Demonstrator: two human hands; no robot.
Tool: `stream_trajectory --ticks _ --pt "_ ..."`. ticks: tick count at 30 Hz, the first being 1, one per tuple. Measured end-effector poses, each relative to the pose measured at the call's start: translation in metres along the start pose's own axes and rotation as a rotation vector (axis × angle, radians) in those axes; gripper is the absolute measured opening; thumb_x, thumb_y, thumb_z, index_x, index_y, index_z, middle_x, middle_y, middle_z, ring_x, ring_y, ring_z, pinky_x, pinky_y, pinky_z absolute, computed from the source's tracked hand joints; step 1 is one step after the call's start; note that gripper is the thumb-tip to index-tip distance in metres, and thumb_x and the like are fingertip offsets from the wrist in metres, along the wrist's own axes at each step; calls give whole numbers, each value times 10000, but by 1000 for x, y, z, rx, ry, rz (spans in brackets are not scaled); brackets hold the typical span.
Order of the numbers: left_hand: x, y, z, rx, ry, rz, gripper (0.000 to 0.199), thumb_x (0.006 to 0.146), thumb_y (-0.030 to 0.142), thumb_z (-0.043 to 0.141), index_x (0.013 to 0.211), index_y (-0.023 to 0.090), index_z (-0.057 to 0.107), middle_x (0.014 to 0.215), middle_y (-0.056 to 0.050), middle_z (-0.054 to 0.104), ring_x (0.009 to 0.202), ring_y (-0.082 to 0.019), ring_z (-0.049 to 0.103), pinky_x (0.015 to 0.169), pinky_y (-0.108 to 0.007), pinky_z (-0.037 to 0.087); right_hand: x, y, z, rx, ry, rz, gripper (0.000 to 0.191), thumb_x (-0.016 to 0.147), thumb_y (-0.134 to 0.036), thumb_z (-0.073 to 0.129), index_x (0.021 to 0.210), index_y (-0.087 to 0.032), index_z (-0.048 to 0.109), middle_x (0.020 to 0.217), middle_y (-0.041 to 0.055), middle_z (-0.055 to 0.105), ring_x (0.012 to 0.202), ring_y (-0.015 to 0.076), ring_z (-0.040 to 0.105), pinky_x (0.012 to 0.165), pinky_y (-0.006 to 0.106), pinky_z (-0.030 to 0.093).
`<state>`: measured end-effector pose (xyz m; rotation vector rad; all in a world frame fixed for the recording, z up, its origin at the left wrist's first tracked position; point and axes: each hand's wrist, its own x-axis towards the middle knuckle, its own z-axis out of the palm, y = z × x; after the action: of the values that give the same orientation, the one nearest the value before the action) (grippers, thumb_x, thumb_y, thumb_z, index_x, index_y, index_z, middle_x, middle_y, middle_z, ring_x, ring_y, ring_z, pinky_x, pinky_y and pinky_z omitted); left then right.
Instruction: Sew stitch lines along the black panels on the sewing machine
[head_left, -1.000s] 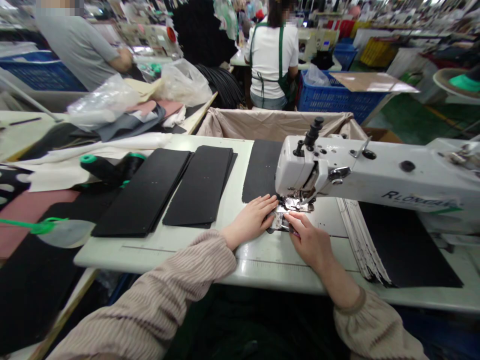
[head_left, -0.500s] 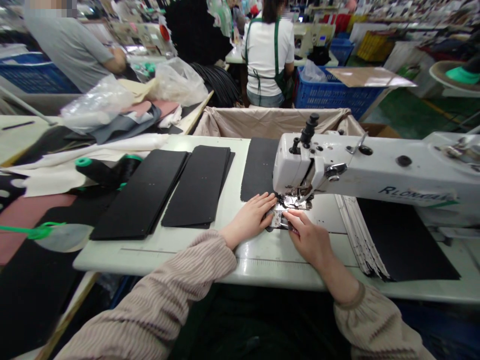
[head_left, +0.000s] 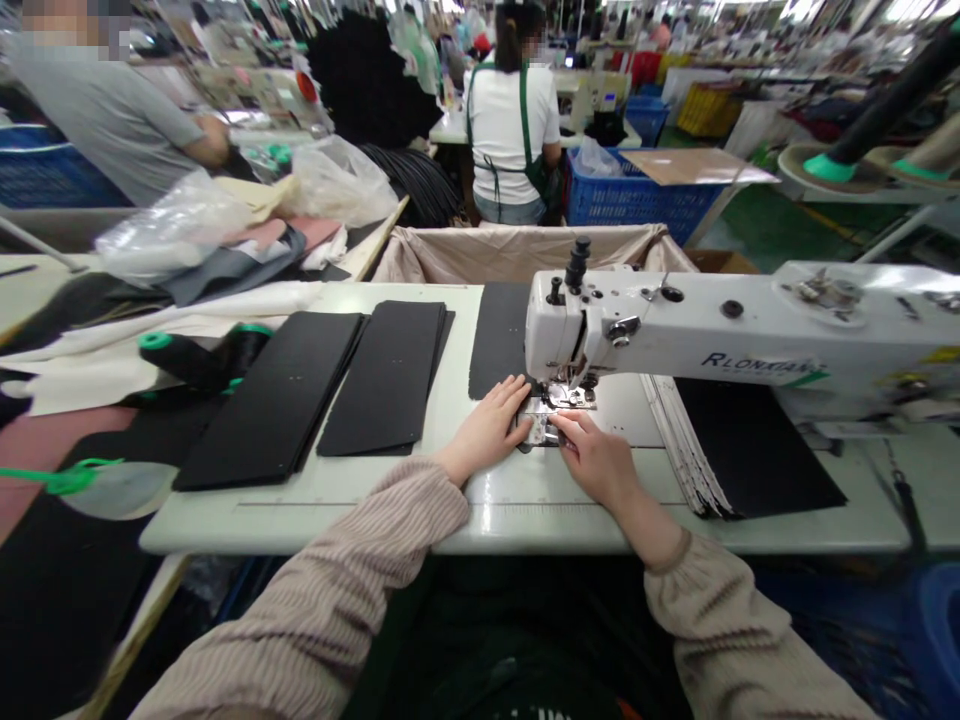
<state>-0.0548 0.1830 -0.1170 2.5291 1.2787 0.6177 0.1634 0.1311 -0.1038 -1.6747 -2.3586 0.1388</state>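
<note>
My left hand [head_left: 491, 425] lies flat beside the needle area of a white sewing machine [head_left: 622, 315], its fingertips at the near edge of a black panel [head_left: 496, 335]. Part of that panel is hidden behind the machine head. Just right of it, my right hand [head_left: 600, 465] is closed, its fingers bent and fingertips down at the metal plate [head_left: 536, 430] in front of the presser foot [head_left: 574, 393]. Whatever those fingers hold, if anything, is hidden.
Two stacks of black panels, a left one [head_left: 270, 395] and a nearer one [head_left: 386, 375], lie on the table. Right of the needle sits a pile of black pieces with whitish edges [head_left: 757, 445]. Black thread cones [head_left: 187, 360] rest at left. Behind stands a cloth-lined bin [head_left: 517, 245]; two co-workers sit beyond.
The camera view has swung a little to the right, so the scene sits further left. Both hands keep nearly the same place at the machine.
</note>
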Motion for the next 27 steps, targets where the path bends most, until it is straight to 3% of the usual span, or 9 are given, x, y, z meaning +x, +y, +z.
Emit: stream_trajectory --ticks 2,4,7,10,15,18,20,23,27 --pt "1 0 0 21 27 -17 566 984 373 458 1477 118 346 1572 -155 310 1478 -262 243 1202 -466 248 -1 -1 -1 1 6 4 437 934 -257 463 1360 -315 539 1384 8 575 967 180 668 690 280 533" --pt "4 2 -3 45 65 -39 551 996 385 433 1467 110 355 1517 -165 407 1433 -267 347 1181 -467 284 -1 -2 -2 4 10 8 428 935 -264 463 1353 -307 547 1378 18 580 967 180 667 694 275 530" --pt "5 13 -10 109 157 -192 496 1020 416 371 1406 114 444 1173 -154 682 1171 -273 614 1064 -464 418 -1 -3 -3 4 16 15 409 936 -276 468 1334 -307 560 1365 24 588 975 183 664 707 280 531" --pt "-11 33 -13 200 193 -343 546 994 511 392 1328 102 529 1066 -181 690 1078 -318 641 970 -480 470 -1 -3 -7 25 21 7 390 938 -263 471 1313 -302 571 1357 22 591 995 186 660 720 281 527" --pt "-95 66 -9 311 146 -364 759 884 605 539 1437 100 419 1470 -252 422 1383 -450 345 1094 -628 305 -22 4 -22 142 12 -24 359 946 -267 479 1288 -284 586 1270 30 636 979 175 661 757 270 522" --pt "-152 82 -17 324 36 -357 691 886 472 578 1467 153 382 1514 -198 390 1415 -418 318 1124 -611 299 -55 12 -29 317 35 -13 339 959 -267 453 1265 -253 598 1197 43 681 1022 186 658 846 289 515" --pt "-173 92 -24 295 -45 -299 668 877 335 568 1487 179 346 1550 -153 349 1446 -376 284 1148 -588 294 -80 16 -31 447 60 49 326 972 -294 436 1240 -236 612 1177 50 701 1035 193 663 883 299 509" --pt "-171 101 -30 217 -164 -172 719 829 196 536 1507 187 296 1596 -113 265 1481 -321 217 1185 -557 259 -111 22 -32 571 107 199 338 991 -367 411 1208 -227 629 1128 57 722 991 201 683 860 308 520" --pt "-134 108 -26 135 -222 -47 690 797 149 554 1459 187 362 1591 -105 279 1483 -294 220 1210 -533 214 -140 34 -35 592 188 313 344 994 -407 396 1139 -225 650 1115 66 722 1004 210 678 872 317 509"
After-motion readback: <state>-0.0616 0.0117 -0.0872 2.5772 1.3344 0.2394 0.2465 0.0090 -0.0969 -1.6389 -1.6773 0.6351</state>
